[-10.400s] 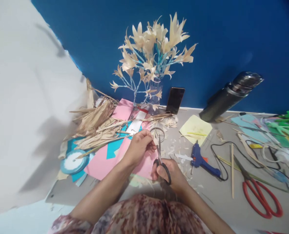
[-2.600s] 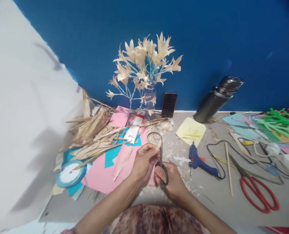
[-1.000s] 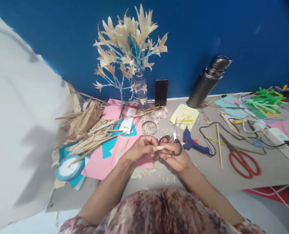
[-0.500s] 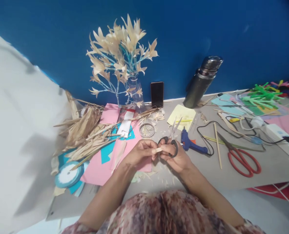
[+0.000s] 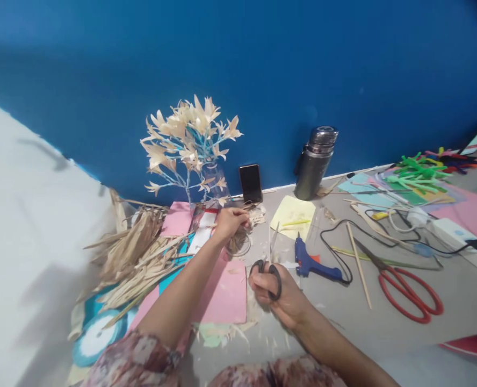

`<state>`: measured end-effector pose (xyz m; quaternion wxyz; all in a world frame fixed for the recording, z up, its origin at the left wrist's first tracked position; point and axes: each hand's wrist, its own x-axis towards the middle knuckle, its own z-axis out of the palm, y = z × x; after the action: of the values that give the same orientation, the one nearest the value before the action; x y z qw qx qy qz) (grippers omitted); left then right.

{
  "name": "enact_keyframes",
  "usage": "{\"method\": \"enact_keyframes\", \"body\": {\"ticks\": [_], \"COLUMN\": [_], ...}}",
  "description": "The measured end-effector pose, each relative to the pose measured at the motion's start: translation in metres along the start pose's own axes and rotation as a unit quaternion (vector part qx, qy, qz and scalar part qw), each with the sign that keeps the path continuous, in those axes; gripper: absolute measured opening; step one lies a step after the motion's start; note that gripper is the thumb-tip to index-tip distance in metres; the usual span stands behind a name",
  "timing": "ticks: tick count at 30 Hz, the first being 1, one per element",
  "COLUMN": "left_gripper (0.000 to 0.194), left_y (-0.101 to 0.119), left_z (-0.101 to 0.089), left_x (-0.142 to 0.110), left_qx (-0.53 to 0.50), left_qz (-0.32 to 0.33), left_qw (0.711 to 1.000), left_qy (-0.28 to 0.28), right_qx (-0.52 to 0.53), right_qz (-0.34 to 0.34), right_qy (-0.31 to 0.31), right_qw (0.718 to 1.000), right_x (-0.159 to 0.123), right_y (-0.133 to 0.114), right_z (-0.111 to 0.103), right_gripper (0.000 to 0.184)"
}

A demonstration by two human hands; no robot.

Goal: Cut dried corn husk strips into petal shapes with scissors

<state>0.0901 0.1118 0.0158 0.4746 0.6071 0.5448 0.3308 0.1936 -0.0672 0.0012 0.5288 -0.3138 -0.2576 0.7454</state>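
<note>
My right hand grips black-handled scissors, their blades pointing away from me over the grey table. My left hand reaches forward with its fingers closed, near a wire coil and the foot of a vase of pale husk flowers. What the left fingers pinch is too small to make out. A pink paper sheet lies under my left forearm.
A heap of dried husk strips lies at the left. A phone and a steel flask stand by the blue wall. A blue glue gun, red scissors, sticks, cables and coloured paper lie to the right.
My left hand has left the right one and stretched forward toward the vase and wire coil. The right hand stays near me with the scissors. The view has tilted up.
</note>
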Motion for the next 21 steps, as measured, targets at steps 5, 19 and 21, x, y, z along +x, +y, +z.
{"method": "enact_keyframes", "body": {"ticks": [5,19,21], "left_gripper": [0.006,0.018,0.016], "left_y": [0.007,-0.059,-0.056], "left_z": [-0.022,-0.117,-0.100], "left_x": [-0.006,-0.192,-0.191], "left_qx": [0.021,0.094,0.154], "left_qz": [-0.002,-0.080,-0.046], "left_qw": [1.000,0.987,0.985], "left_qy": [0.005,0.098,0.060], "right_qx": [0.022,0.068,0.070], "right_qz": [-0.003,-0.040,-0.046], "right_qy": [0.014,0.065,0.079], "right_qw": [1.000,0.995,0.993], "right_x": [0.002,0.001,0.003], "right_y": [-0.003,0.003,0.003], "right_z": [-0.006,-0.009,-0.011], "right_gripper": [0.028,0.028,0.028]}}
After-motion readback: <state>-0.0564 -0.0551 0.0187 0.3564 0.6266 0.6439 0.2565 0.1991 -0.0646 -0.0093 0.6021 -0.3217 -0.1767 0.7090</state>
